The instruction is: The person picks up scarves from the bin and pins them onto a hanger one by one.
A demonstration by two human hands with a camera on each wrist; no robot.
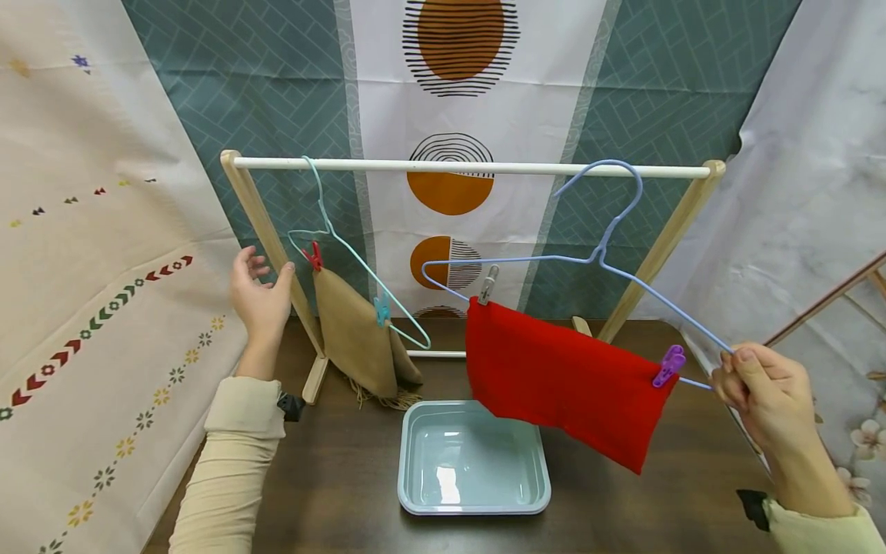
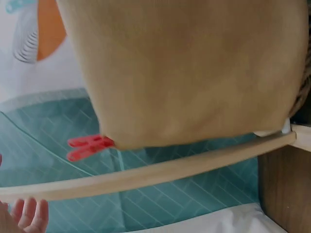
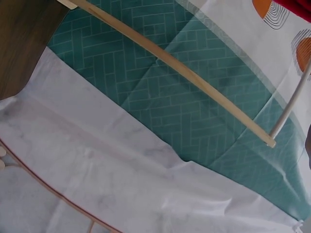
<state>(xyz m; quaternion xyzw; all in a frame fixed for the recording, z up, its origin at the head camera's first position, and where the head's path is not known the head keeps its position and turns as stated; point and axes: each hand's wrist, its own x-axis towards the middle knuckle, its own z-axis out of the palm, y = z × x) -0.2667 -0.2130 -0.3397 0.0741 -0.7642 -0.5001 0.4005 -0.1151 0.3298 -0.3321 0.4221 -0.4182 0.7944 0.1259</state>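
My right hand (image 1: 764,392) grips the right end of a periwinkle-blue hanger (image 1: 554,258). A red cloth (image 1: 561,369) hangs tilted from it, held by a grey clothespin (image 1: 488,285) and a purple clothespin (image 1: 668,365). The hanger's hook overlaps the white rail in the head view; whether it rests there I cannot tell. My left hand (image 1: 263,296), fingers loosely bent and holding nothing, is raised beside the left wooden post. Close by, a mint-green hanger (image 1: 360,265) hangs on the rail with a tan fringed cloth (image 1: 353,338), pinned by a red clothespin (image 1: 314,255) and a teal clothespin (image 1: 382,309).
The drying rack has a white rail (image 1: 443,166) between wooden posts (image 1: 657,246) and stands on a dark brown table (image 1: 332,477). A pale blue tray (image 1: 477,504) lies in front of it. Patterned fabric (image 1: 277,100) hangs behind, with printed cloths on both sides.
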